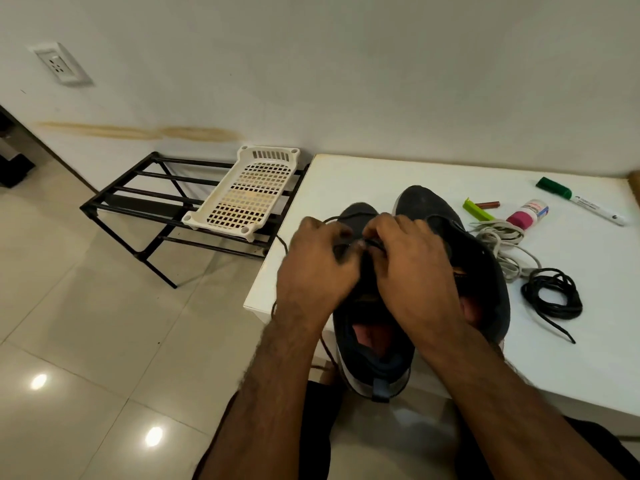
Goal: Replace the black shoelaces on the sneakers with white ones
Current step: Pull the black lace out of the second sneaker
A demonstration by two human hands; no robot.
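Both hands, left hand (317,261) and right hand (412,268), are pinching the black lace (372,242) over the near sneaker (374,341) at the table (571,358) edge, apparently unthreading it. White laces (498,237) are waiting behind the sneaker; next probably comes pulling this lace free.

Print on marker (585,203) and small bottle (529,212) too blurred to read.

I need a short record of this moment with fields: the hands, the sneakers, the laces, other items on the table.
left hand: pinching black lace on left sneaker
right hand: pinching the same lace
right sneaker: beside it, on white table
removed black lace: coiled, right of sneakers
white laces: loose pile
other items: green marker, small bottle, green clip
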